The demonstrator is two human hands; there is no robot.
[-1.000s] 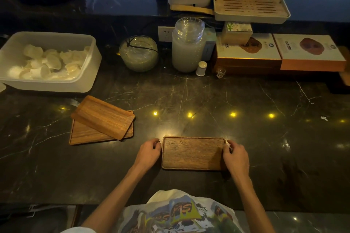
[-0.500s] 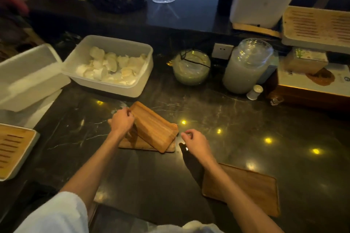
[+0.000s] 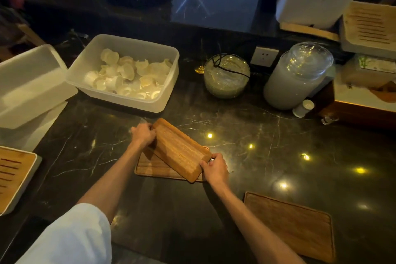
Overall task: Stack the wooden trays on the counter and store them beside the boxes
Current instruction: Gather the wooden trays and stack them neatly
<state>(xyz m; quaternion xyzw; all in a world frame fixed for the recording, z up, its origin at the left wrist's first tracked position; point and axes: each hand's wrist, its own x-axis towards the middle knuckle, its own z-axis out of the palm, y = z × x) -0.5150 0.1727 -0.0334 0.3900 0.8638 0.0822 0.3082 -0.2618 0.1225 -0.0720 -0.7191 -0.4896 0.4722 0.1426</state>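
On the dark marble bench (image 3: 267, 135) the person's two hands grip a wooden tray, the upper tray (image 3: 180, 149), by its opposite short ends. The left hand (image 3: 143, 135) closes over the far left end, its fingers (image 3: 150, 128) curled around the edge, and the right hand (image 3: 215, 168) clasps the near right corner, its fingers (image 3: 206, 164) pinched onto the rim. This tray lies bottom side up and skewed diagonally across a second wooden tray, the lower tray (image 3: 150, 167), which rests flat on the bench beneath it; only the lower tray's near left part and a sliver at the right show. Whether the upper tray rests fully on the lower one or is slightly raised cannot be told. A third tray (image 3: 291, 225) lies flat, rim upward, by itself near the bench's front edge, to the right of the right forearm and well apart from the other two. Behind the hands stands a translucent plastic tub (image 3: 165, 96) holding pale curled pieces, with an empty tub (image 3: 32, 88) to its left. Further right along the back are a round glass bowl (image 3: 226, 76), a lidded glass jar (image 3: 296, 79) and a small white shaker (image 3: 303, 108). The boxes (image 3: 364, 100) sit at the far right edge, partly cut off. A white sleeve (image 3: 70, 236) covers the left upper arm.
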